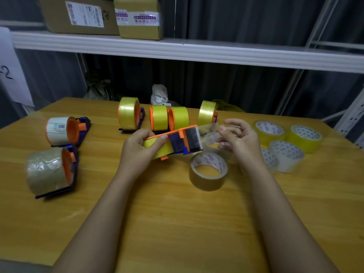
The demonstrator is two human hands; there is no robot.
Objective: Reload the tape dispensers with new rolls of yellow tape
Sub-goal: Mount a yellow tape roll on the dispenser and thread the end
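Above the middle of the wooden bench (177, 223), the left hand (137, 148) grips a blue and orange dispenser (177, 140) loaded with yellow tape, thumb on its orange edge. The right hand (238, 138) pinches the clear tape end (211, 133) drawn out past the cutter, its other fingers loosely curled. A brownish roll (208, 171) lies on the bench just near of the dispenser. Three loaded yellow dispensers (167, 117) stand at the far edge. Two more dispensers (59, 152) sit left, and spare rolls (287, 142) lie right.
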